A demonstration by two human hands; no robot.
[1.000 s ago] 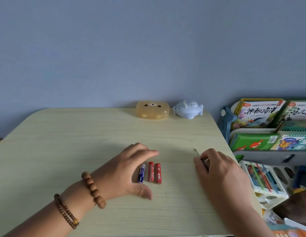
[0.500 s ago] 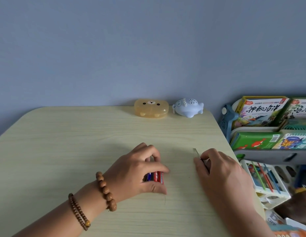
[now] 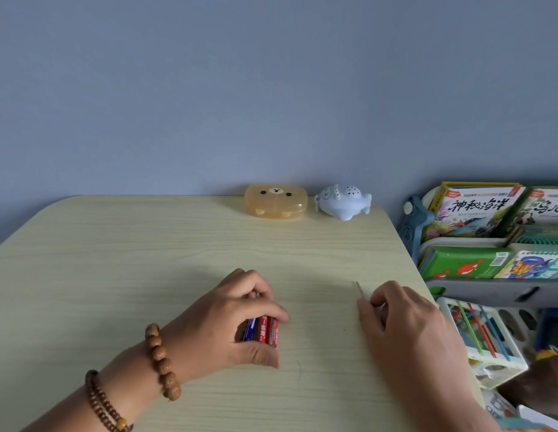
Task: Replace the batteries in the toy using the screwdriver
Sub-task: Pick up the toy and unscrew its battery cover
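My left hand (image 3: 227, 319) is closed over three small batteries (image 3: 261, 332), one blue and two red, pinching them together between thumb and fingers on the pale wooden table (image 3: 115, 275). My right hand (image 3: 405, 322) rests on the table near its right edge, fingers curled around a thin screwdriver (image 3: 360, 289); only its metal tip pokes out past the fingers. The toy, a pale blue whale (image 3: 343, 202), sits at the back edge of the table against the wall, well beyond both hands.
An orange translucent bear-face case (image 3: 276, 201) lies left of the whale. Right of the table stands a shelf of children's books (image 3: 480, 213). Below it is a white bin (image 3: 480, 338) with coloured sticks. A grey-blue wall rises behind.
My left hand moved from beside the batteries onto them and closed, gathering all three together. My right hand has stayed in place on the screwdriver.
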